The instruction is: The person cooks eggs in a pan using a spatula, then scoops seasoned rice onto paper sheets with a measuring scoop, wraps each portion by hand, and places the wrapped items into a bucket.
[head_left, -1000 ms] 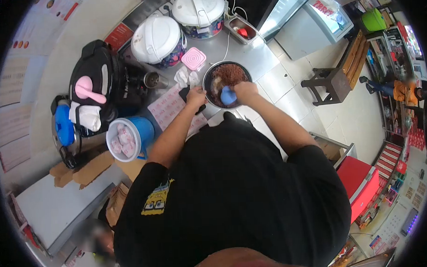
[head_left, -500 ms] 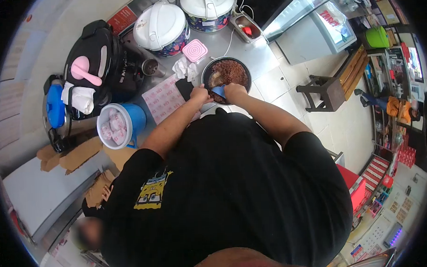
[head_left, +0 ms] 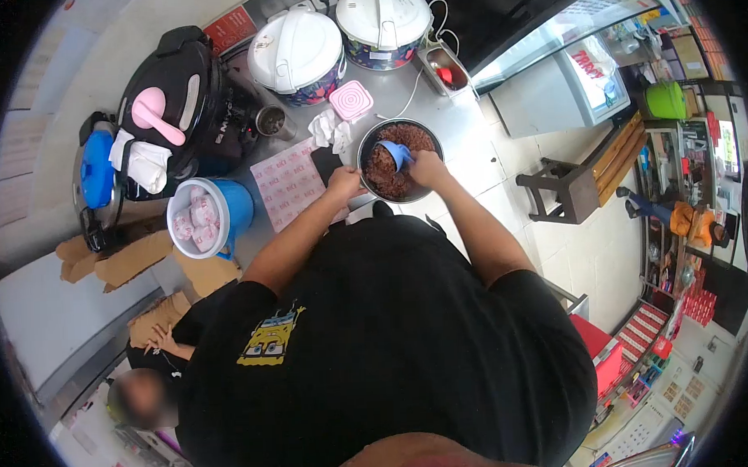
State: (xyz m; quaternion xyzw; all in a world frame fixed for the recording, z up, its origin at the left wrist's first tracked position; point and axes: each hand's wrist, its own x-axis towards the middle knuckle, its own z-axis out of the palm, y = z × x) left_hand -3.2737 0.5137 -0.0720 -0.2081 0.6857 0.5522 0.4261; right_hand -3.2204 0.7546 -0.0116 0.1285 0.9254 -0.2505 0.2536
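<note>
My right hand (head_left: 428, 169) is closed around the handle of a blue rice scoop (head_left: 394, 154). The scoop sits tilted in reddish-brown grainy food, which looks like cooked rice (head_left: 379, 177). A round, dark-lined pot (head_left: 366, 148) holds this food near the counter's front edge. At the pot's left side, my left hand (head_left: 345, 185) is closed on its rim. Just beyond that hand lies a black object (head_left: 325, 161), partly over printed wrapping paper (head_left: 285, 177). Crumpled white tissue (head_left: 329, 130) is behind it.
Two white-lidded rice cookers (head_left: 297, 55) stand at the back beside a pink square mat (head_left: 351, 100). Leftward are a metal cup (head_left: 272, 122), a black cooker (head_left: 168, 109) and a blue bucket (head_left: 238, 207) of wrapped balls. Another person's hand (head_left: 165, 339) shows lower left.
The blue scoop has moved away from the pot's near edge toward its middle and turned, showing its bowl. My left hand stays at the rim. The camera view has shifted slightly.
</note>
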